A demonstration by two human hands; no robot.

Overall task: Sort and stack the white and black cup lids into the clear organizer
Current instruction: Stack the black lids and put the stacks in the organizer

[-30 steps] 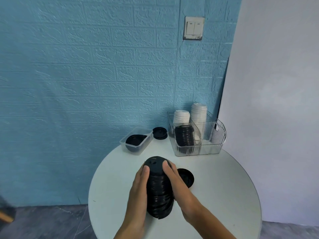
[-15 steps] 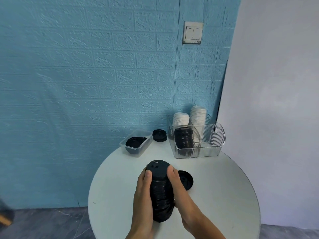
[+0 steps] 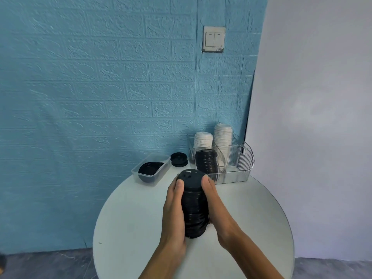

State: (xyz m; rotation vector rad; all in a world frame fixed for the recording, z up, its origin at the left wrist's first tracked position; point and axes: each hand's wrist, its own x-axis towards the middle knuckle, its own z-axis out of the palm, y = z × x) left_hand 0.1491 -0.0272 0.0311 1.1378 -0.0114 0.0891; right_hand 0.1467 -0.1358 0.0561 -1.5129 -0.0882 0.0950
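A tall stack of black lids (image 3: 194,206) is held upright between both hands over the middle of the round white table (image 3: 130,218). My left hand (image 3: 174,214) grips its left side and my right hand (image 3: 217,206) grips its right side, with both thumbs near the top lid. The clear organizer (image 3: 239,174) stands at the table's far right edge. Its front left compartment holds another black lid stack (image 3: 206,163). Two white lid stacks (image 3: 203,139) (image 3: 223,135) stand in the compartments behind.
A small clear container (image 3: 161,168) with a black lid (image 3: 150,169) in it sits at the table's far left. A loose black lid (image 3: 178,159) lies between it and the organizer. The blue brick wall is close behind; a white wall is on the right.
Both hands have lifted the black stack off the table and carried it a little toward the organizer. The single black lid beside the right hand is now hidden.
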